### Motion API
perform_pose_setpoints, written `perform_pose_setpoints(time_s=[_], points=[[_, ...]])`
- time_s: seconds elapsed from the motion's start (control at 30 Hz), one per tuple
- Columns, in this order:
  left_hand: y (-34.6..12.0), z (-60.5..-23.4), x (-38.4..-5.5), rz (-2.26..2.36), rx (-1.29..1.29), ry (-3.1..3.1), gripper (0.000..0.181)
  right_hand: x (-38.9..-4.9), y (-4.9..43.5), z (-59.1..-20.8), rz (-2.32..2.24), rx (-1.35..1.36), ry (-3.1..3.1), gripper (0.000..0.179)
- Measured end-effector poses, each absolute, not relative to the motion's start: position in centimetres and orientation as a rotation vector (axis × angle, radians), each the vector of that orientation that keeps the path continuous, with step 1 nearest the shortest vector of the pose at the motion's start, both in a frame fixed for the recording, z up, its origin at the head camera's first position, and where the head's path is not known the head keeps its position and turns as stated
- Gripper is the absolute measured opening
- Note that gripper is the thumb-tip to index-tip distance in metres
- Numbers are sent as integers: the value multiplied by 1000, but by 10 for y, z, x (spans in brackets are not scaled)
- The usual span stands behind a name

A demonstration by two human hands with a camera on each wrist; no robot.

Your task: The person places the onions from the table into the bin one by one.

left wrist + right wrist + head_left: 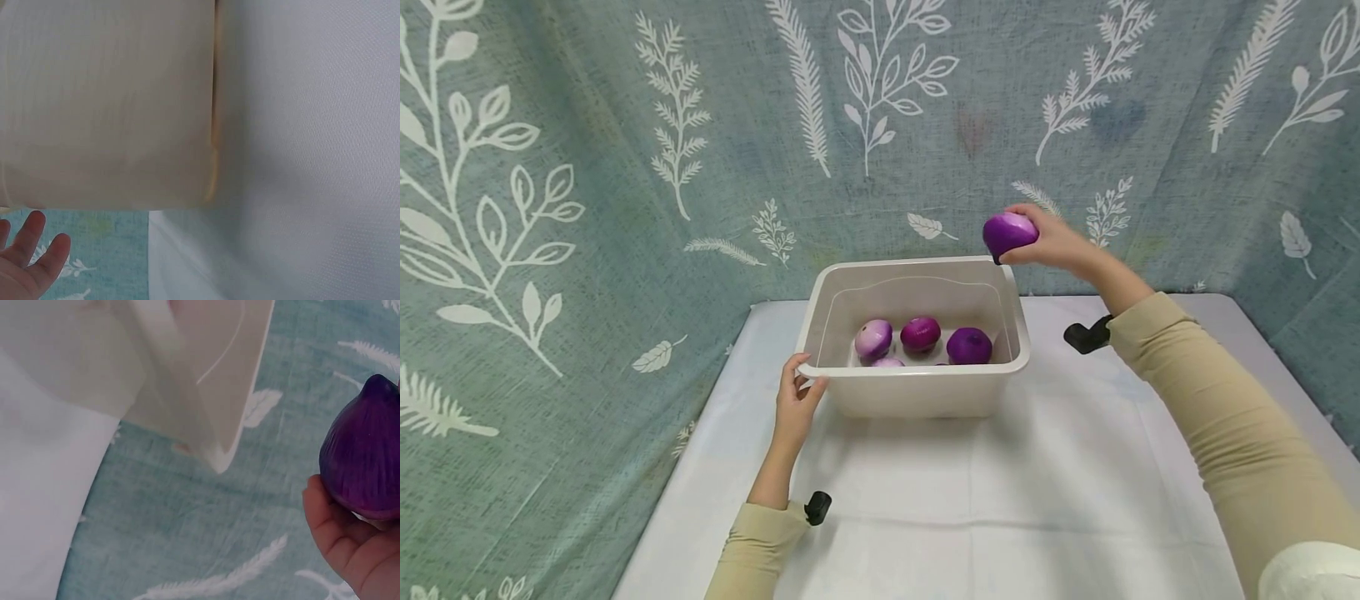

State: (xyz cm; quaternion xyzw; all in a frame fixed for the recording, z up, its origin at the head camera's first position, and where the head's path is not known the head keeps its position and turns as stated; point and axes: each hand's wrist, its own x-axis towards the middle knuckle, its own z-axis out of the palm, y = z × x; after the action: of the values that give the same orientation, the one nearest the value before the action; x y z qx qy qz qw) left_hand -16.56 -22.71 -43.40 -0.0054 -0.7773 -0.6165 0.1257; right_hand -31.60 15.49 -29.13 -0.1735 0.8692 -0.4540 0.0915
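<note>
My right hand point(1051, 242) grips a glossy purple onion point(1009, 233) in the air, above the far right corner of a white plastic bin point(917, 396). In the right wrist view the onion point(365, 450) shows its dark, pointed end, with fingers point(320, 506) curled against its lower side. My left hand point(796, 404) holds the bin's near left corner, thumb at the front wall and fingers at the rim. Inside the bin lie several more onions: a pale pink-purple one point(874, 340), a magenta one point(921, 334) and a dark purple one point(969, 346). The front rim partly hides others.
The bin stands on a table with a white cloth point(910, 500). Behind and at both sides hangs a green-blue curtain point(715, 150) with white leaf prints. Black wrist cameras sit at the left cuff point(767, 525) and right cuff point(1150, 333).
</note>
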Motion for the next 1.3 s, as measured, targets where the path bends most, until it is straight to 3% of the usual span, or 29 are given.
perform_pose_setpoints(time_s=[0.37,0.63,1.3], points=[[-230,-436,-167,-1799,-11,-2259,47,-312,132,-286,-1238,-591,2576,87],[-239,-457,-178,-1827,-11,-2239,48,-310,130,-286,-1225,-631,2561,81],[-253,-454,-181,-1535,-127,-2360,45,-270,194,-300,-1217,-667,2736,70]])
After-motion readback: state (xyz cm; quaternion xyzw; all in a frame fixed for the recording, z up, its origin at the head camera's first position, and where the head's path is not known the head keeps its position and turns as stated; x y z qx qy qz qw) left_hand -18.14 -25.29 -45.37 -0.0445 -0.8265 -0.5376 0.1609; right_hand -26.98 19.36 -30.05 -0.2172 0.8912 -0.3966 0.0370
